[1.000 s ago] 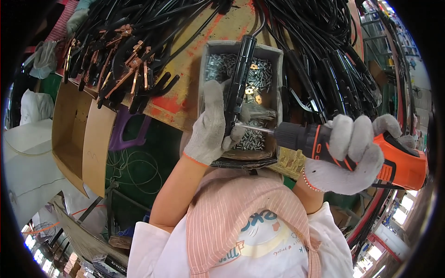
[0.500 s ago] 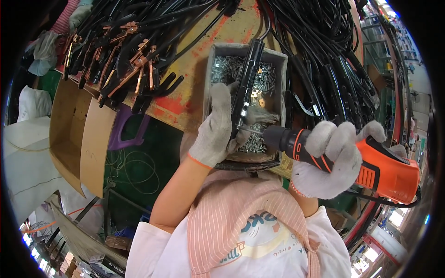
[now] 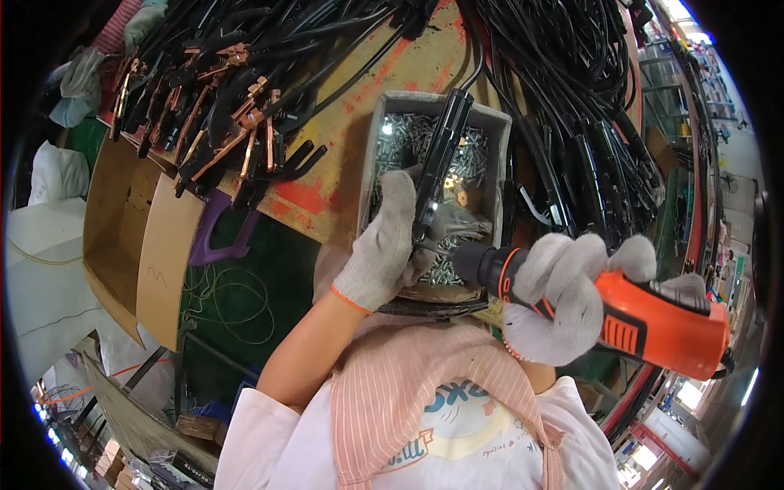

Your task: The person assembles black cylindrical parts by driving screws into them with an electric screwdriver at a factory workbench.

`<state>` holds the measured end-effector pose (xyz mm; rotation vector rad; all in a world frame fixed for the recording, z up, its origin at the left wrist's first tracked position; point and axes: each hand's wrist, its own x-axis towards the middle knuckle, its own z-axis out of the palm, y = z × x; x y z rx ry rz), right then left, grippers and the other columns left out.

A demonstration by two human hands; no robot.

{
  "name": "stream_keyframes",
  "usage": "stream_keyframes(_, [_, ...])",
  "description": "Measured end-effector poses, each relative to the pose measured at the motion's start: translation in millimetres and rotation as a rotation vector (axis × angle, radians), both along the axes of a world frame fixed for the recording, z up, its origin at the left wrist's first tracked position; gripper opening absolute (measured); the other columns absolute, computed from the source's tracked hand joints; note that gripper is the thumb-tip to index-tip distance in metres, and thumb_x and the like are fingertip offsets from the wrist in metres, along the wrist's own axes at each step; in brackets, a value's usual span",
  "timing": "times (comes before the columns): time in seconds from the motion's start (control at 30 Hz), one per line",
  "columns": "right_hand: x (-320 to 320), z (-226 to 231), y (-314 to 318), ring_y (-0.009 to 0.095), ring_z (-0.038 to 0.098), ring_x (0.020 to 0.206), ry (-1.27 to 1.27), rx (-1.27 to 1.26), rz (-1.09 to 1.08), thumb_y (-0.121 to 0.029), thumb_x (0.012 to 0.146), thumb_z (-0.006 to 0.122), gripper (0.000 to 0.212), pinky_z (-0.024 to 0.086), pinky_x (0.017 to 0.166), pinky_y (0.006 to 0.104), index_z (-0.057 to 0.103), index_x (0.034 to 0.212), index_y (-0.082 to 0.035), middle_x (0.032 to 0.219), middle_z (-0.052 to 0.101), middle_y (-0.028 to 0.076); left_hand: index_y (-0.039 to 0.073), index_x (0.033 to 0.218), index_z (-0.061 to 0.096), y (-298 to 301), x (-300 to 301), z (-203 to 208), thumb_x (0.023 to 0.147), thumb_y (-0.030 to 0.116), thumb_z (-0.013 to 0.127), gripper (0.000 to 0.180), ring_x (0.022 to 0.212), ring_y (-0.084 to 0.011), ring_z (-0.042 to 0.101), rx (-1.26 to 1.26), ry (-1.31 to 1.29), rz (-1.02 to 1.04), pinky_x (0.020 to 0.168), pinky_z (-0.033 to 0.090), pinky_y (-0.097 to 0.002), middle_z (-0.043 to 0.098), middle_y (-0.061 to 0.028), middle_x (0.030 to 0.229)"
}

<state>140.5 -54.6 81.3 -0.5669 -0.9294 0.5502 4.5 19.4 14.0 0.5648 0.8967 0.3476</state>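
My gloved left hand is closed around the lower part of a black cable handle, which slants above a box of screws. A black cable runs from the handle's far end. In my gloved right hand is an orange and black power drill, lying sideways with its chuck pointing left. The drill's tip is at the handle's near end, beside my left fingers; the exact contact is hidden. Small silver screws fill much of the box, with a few brass-coloured pieces among them.
Black cables with copper-jawed ends pile up at the far left of the worn yellow table. More black handles lie to the right. An open cardboard box and a purple stool stand left. Another person's gloved hand shows far left.
The drill and my right hand have shifted left and slightly nearer to me. My left hand and the handle sit a little lower in the picture, still together.
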Motion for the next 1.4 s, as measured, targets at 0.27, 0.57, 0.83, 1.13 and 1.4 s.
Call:
stream_keyframes(0.27, [15.7,1.7,-2.2,0.026,0.055,0.054,-0.042,0.142,0.106,0.004,0.079,0.072,0.085,0.054,0.05,0.038,0.031,0.144,-0.032,0.108,0.051,0.01,0.012,0.146,0.035,2.0,6.7,6.3,0.098,0.058,0.045,0.068,0.052,-0.0051,0.044,0.039,-0.016,0.016,0.041,0.032,-0.0189,0.054,0.0013,0.078])
stream_keyframes(0.57, [22.2,-18.4,24.9,0.026,0.059,0.055,-0.111,-0.024,-0.363,0.011,0.081,0.06,0.074,0.054,0.051,0.0357,0.023,0.139,-0.016,0.09,0.06,0.012,0.011,0.142,0.035,1.6,4.9,-1.2,0.09,0.007,0.063,0.059,0.046,-0.0071,0.043,-0.109,-0.127,0.125,0.039,0.036,-0.0212,0.052,-0.0012,0.074])
stream_keyframes(0.83, [42.3,-57.5,17.9,0.024,0.061,0.058,-0.035,-0.25,-0.236,0.002,0.085,0.068,0.055,0.055,0.055,0.0347,0.032,0.126,-0.008,0.076,0.061,0.011,0.011,0.13,0.041,0.5,2.3,0.3,0.09,0.002,0.061,0.045,0.039,-0.0087,0.041,-0.151,-0.141,0.189,0.035,0.034,-0.0239,0.052,-0.0041,0.068])
stream_keyframes(1.13, [38.8,-32.0,23.9,0.024,0.061,0.059,-0.007,-0.172,-0.299,0.005,0.082,0.067,0.058,0.054,0.05,0.0359,0.033,0.126,-0.011,0.078,0.06,0.01,0.013,0.142,0.034,1.0,3.9,-4.8,0.089,0.0,0.061,0.061,0.043,-0.009,0.045,-0.15,-0.149,0.136,0.037,0.036,-0.0229,0.055,-0.0052,0.076])
stream_keyframes(1.4, [62.6,-2.8,10.4,0.014,0.037,0.058,0.146,-0.085,-0.172,-0.003,0.095,0.053,0.047,0.035,0.053,0.0278,0.032,0.136,-0.012,0.071,0.036,0.001,0.009,0.146,0.03,-2.2,10.1,-0.8,0.085,-0.004,0.065,0.072,0.049,-0.006,0.049,-0.003,-0.014,0.113,0.041,0.039,-0.019,0.069,-0.011,0.096])
